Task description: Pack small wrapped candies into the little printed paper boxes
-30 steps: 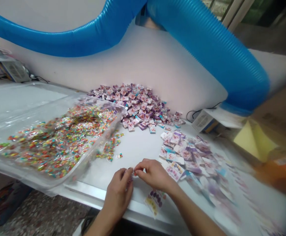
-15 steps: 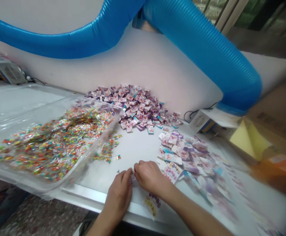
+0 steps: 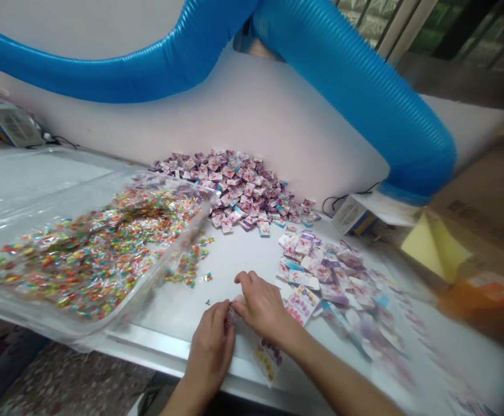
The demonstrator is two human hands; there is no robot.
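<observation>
The left hand (image 3: 211, 346) pinches a small clear packet (image 3: 231, 316); the half-open right hand (image 3: 260, 306) touches it, just beside the clear plastic tray (image 3: 165, 271).

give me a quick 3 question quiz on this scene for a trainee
1. True or false: the right hand is touching the clear plastic tray.
2. What is at the fingertips of the left hand? a) a yellow sheet b) a small cellophane packet c) a printed card
3. Fill in the blank: the corrugated hose arching overhead is coloured ____.

Key: 1 false; 2 b; 3 blue
</observation>
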